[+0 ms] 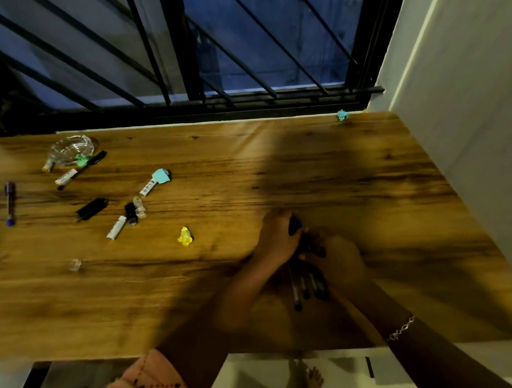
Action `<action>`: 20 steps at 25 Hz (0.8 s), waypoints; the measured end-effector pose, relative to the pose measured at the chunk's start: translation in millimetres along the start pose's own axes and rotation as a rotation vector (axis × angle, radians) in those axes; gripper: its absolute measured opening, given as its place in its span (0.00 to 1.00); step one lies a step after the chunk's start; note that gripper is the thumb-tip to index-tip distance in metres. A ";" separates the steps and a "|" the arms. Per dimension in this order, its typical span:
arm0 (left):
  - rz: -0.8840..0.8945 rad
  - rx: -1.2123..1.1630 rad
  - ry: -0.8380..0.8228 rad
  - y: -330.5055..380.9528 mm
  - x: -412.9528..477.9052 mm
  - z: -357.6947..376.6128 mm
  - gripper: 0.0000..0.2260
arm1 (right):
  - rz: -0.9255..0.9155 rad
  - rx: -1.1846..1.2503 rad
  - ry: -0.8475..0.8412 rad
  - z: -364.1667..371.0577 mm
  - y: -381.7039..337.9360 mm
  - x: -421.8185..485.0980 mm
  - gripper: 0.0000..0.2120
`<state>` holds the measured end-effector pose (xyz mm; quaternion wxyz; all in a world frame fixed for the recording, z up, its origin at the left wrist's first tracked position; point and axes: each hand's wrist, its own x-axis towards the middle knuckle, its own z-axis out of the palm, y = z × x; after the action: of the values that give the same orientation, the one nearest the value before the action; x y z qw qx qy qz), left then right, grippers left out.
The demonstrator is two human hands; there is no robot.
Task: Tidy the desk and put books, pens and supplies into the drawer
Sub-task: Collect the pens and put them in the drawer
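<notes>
Pens point(307, 281) bunched near desk point(277, 167) front edge, left hand point(278, 238) and right hand point(342, 257) both closed round them. Gathering step, looks like. Next: carry bunch to drawer, not visible. Markers point(81, 169) far left untouched.

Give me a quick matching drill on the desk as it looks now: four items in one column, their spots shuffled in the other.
Items:
1. crumpled yellow paper
2. crumpled blue paper
3. glass ashtray
4. bundle of pens

Places:
A. far left of the desk, near the window
B. between both hands, left hand and right hand
C. far edge, near the right corner
D. mid-desk, left of the hands

Pairs: 1-D, 2-C, 3-A, 4-B
</notes>
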<state>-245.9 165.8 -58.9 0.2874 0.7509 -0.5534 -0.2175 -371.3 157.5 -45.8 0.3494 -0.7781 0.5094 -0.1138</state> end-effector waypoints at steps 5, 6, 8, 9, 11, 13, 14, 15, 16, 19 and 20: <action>0.129 0.171 0.099 -9.8 -11.1 9.6 0.16 | -0.020 -0.085 0.098 6.3 2.1 -5.5 0.16; 0.153 0.182 0.112 -11.2 -13.4 9.6 0.16 | -0.027 -0.097 0.113 7.3 2.4 -6.3 0.16; 0.196 0.152 0.130 -14.2 -18.0 9.7 0.16 | -0.043 -0.123 0.143 9.9 3.9 -8.3 0.15; 0.207 0.130 0.134 -15.7 -20.2 9.7 0.16 | -0.045 -0.127 0.164 11.5 5.4 -8.8 0.15; 0.231 0.111 0.156 -18.0 -24.0 8.6 0.18 | -0.050 -0.108 0.216 14.9 9.5 -11.3 0.14; 0.241 0.116 0.148 -20.6 -28.5 6.8 0.18 | -0.065 -0.087 0.274 18.3 16.9 -13.6 0.14; 0.243 0.129 0.139 -22.1 -31.9 6.0 0.19 | -0.073 -0.075 0.303 19.6 20.7 -15.6 0.14; 0.244 0.149 0.131 -24.6 -35.8 4.9 0.20 | -0.086 -0.054 0.332 20.8 23.8 -18.9 0.13; 0.248 0.166 0.126 -27.9 -40.3 3.4 0.21 | -0.107 -0.025 0.360 22.4 26.9 -22.7 0.12; 0.291 0.189 0.175 -32.0 -58.6 -3.5 0.26 | -0.205 0.080 0.442 27.1 32.7 -39.1 0.10; 0.320 0.190 0.233 -31.0 -65.8 -5.0 0.25 | -0.245 0.125 0.477 28.6 33.3 -47.1 0.11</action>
<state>-240.0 236.6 -75.5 0.3083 0.6973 -0.6465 -0.0279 -401.2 202.9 -80.3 0.2504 -0.7621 0.4715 -0.3663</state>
